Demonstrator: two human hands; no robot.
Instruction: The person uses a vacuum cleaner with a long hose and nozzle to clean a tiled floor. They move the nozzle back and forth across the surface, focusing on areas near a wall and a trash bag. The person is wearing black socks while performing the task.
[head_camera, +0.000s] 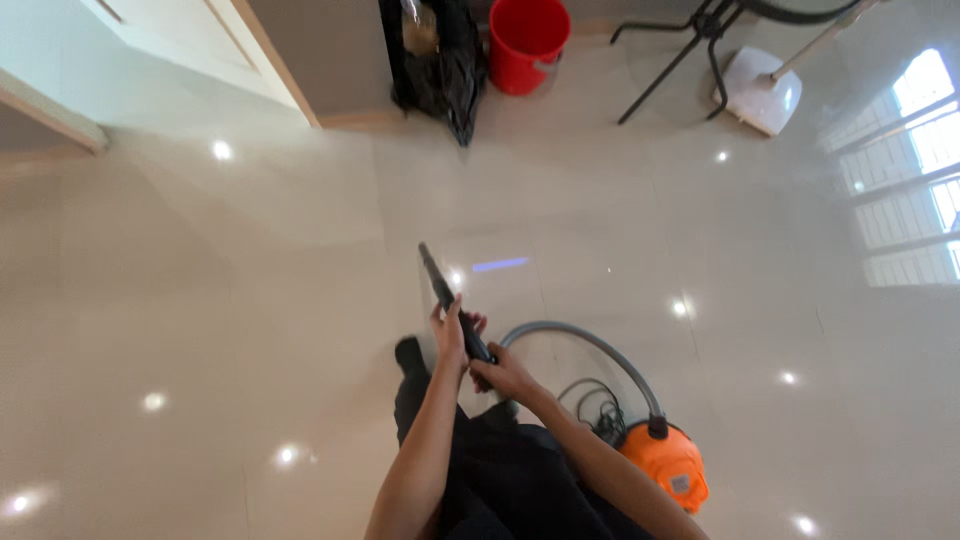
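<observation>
- I hold a black vacuum wand (447, 300) in both hands, its tip pointing up and away from me over the glossy beige tiled floor (250, 300).
- My left hand (449, 334) is wrapped around the wand near its middle, fingers closed on it.
- My right hand (503, 373) grips the lower end, where the grey hose (600, 347) joins, also closed around it.
- The hose curves off to my right and down into the orange vacuum canister (668, 462), which sits on the floor just beside my right leg, with a loose black cord (597, 408) coiled next to it.
- No floor head shows on the wand's far end, so I judge that I am fitting or adjusting the wand, not yet sweeping.
- The next move calls for a steady twist or push between my two hands, keeping the hose from kinking.
- Well apart, by the far wall, stand a red bucket (527, 40), a black bag (440, 60), a white mop head (765, 92) and dark table legs (690, 50).
</observation>
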